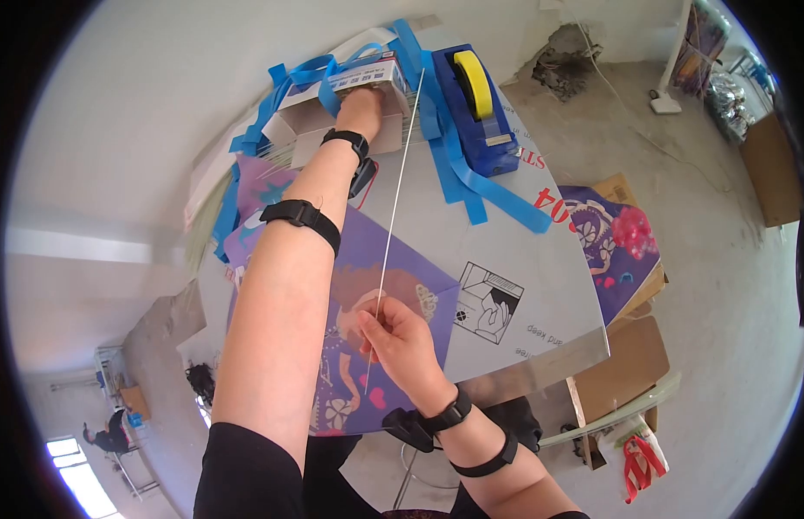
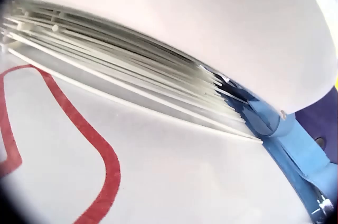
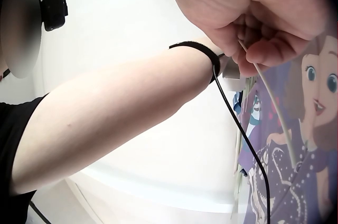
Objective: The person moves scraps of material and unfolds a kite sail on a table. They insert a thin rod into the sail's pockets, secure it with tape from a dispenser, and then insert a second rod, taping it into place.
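Blue strap [image 1: 281,89] loops beside an open box [image 1: 311,119]. The left hand [image 1: 361,111] reaches into it, fingers hidden; its grip cannot be told. The right hand [image 1: 408,343] pinches a white stick [image 1: 396,208], which slants above a purple sheet [image 1: 419,259]. Rightward stands a tape dispenser [image 1: 475,112].

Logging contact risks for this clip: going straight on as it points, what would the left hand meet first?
Likely the inside of the open white cardboard box the left hand reaches into, though hidden fingertips leave depth and any contents unclear.
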Action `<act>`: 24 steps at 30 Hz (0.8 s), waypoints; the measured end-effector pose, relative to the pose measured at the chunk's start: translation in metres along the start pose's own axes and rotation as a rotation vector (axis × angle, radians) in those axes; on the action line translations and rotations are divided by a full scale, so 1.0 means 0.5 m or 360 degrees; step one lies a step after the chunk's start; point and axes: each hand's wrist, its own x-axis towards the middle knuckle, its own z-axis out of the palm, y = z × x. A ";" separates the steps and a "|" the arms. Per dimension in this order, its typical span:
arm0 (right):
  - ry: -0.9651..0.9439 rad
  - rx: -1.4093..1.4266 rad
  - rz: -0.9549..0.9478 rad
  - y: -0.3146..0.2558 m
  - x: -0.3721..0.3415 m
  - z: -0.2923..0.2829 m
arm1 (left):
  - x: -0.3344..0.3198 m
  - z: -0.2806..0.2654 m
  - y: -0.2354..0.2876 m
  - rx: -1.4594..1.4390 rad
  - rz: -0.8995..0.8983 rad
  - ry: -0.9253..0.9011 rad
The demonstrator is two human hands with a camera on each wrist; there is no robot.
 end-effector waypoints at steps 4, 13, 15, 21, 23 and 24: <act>0.0011 0.0013 -0.0024 0.003 0.002 -0.002 | -0.011 -0.012 -0.005 -0.0099 0.0021 0.0043; 0.0013 0.0069 -0.0062 0.005 -0.003 0.002 | -0.174 -0.178 -0.026 -0.0370 0.0361 0.0236; -0.0015 0.0079 -0.0066 0.013 -0.003 0.002 | -0.256 -0.250 -0.053 -0.0320 0.0358 0.0251; -0.0068 0.0025 -0.0084 0.018 -0.005 0.018 | -0.577 -0.493 -0.182 -0.0093 -0.0208 0.0196; -0.0105 -0.0010 -0.0079 0.022 -0.006 0.030 | -0.700 -0.566 -0.213 -0.0089 -0.0484 0.0258; -0.0095 -0.0038 -0.0090 0.028 -0.009 0.036 | -0.765 -0.593 -0.222 -0.0112 -0.0640 0.0304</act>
